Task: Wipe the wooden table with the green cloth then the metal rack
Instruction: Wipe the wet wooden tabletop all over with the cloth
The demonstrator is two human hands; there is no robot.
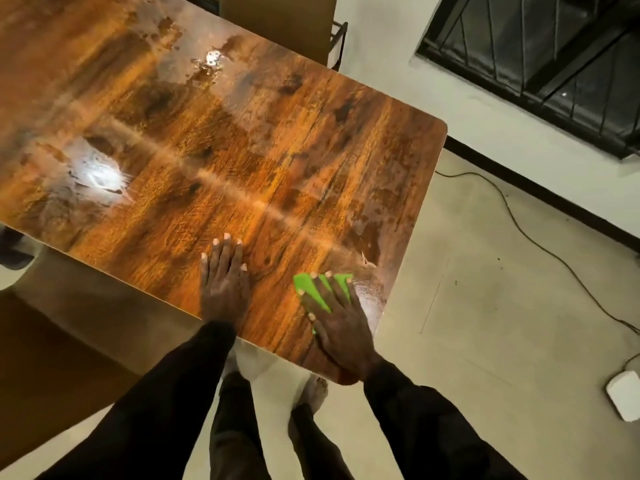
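The wooden table (214, 140) fills the upper left, glossy with wet streaks and light glare. My right hand (337, 320) lies flat with spread fingers on the green cloth (311, 289), pressing it onto the table near the front right corner. My left hand (225, 278) rests flat on the bare tabletop to the left of the cloth, fingers together, holding nothing. A black metal rack (338, 43) shows partly behind the table's far edge, mostly hidden.
A brown chair back (284, 19) stands beyond the table. A black cable (540, 244) snakes across the floor on the right toward a white box (625, 394). A barred window (540, 53) is in the right wall. My feet stand below the table's edge.
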